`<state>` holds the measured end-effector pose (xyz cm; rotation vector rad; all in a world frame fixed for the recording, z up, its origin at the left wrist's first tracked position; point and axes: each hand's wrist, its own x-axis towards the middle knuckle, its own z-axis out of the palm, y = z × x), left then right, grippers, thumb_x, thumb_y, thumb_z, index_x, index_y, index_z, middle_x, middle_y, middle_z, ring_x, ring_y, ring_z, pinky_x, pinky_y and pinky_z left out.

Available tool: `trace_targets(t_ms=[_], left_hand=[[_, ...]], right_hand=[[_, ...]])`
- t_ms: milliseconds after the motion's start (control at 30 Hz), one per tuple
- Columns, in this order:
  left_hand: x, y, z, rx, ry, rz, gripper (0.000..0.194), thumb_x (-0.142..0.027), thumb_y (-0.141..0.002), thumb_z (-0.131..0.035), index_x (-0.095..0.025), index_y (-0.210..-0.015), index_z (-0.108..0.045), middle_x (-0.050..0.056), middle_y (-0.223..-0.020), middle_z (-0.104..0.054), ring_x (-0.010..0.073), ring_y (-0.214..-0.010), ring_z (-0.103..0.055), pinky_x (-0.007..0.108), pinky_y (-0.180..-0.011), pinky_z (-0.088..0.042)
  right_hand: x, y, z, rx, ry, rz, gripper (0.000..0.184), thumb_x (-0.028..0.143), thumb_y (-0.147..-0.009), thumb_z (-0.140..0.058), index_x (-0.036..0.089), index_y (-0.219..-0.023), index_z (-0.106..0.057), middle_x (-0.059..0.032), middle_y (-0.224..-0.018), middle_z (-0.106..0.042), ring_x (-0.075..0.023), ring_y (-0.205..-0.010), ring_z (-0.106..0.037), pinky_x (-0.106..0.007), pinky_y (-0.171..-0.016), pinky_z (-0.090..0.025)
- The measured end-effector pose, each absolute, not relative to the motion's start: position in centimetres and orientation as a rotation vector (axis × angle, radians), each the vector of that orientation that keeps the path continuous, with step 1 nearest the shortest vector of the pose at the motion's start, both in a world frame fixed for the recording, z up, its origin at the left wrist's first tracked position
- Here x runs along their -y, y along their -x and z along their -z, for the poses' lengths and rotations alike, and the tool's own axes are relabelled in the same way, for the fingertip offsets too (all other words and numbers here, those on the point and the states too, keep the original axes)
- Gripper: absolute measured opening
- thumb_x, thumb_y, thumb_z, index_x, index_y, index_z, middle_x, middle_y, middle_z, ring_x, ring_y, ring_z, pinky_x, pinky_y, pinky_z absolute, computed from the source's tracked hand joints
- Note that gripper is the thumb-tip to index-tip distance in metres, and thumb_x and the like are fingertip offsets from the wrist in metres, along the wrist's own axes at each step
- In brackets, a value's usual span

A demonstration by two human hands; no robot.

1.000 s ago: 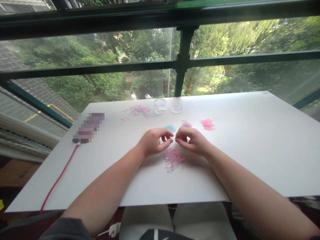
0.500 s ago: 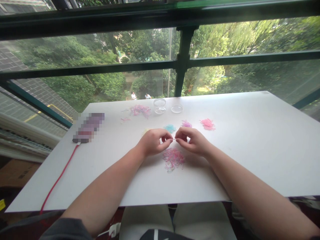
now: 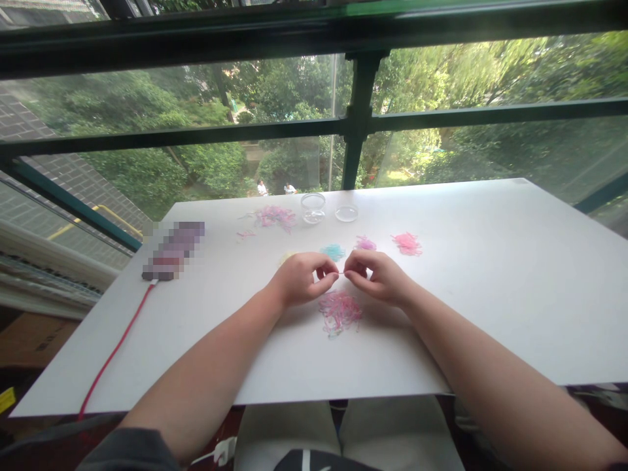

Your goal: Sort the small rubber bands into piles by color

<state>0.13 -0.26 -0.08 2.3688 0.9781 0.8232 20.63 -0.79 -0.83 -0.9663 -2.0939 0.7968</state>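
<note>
Between my two hands a thin, pale rubber band (image 3: 342,273) is stretched, its ends hidden in the fingertips. My left hand (image 3: 307,278) pinches one end with thumb and forefinger. The other end is pinched by my right hand (image 3: 375,276). Just below them lies a mixed pile of pink and pale rubber bands (image 3: 340,313). Behind the hands are a blue pile (image 3: 333,252), a purple pile (image 3: 366,243) and, farther right, a pink pile (image 3: 407,244). A yellowish pile (image 3: 286,259) is partly covered by my left hand.
A clear round container (image 3: 313,209) and a shallow clear dish or lid (image 3: 347,212) stand at the back edge of the white table (image 3: 500,294). More pink-purple bands (image 3: 275,217) lie left of them. At left is a blurred-out device (image 3: 174,252) with a red cable (image 3: 118,347).
</note>
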Motion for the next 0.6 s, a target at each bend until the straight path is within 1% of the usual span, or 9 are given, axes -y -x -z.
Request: trace_targets(t_ms=[600], left_hand=[[0.25, -0.06, -0.02, -1.013, -2.343, -0.866, 0.007, -0.02, -0.077, -0.058, -0.017, -0.078, -0.064, -0.001, -0.072, -0.065, 0.0095, -0.062, -0.057, 0.021, -0.059, -0.042]], right_hand=[[0.82, -20.72, 0.61, 2.082, 0.944, -0.796, 0.007, 0.011, -0.072, -0.052, 0.018, -0.072, -0.053, 0.0024, -0.061, -0.05, -0.01, -0.055, -0.044, -0.024, -0.052, -0.036]])
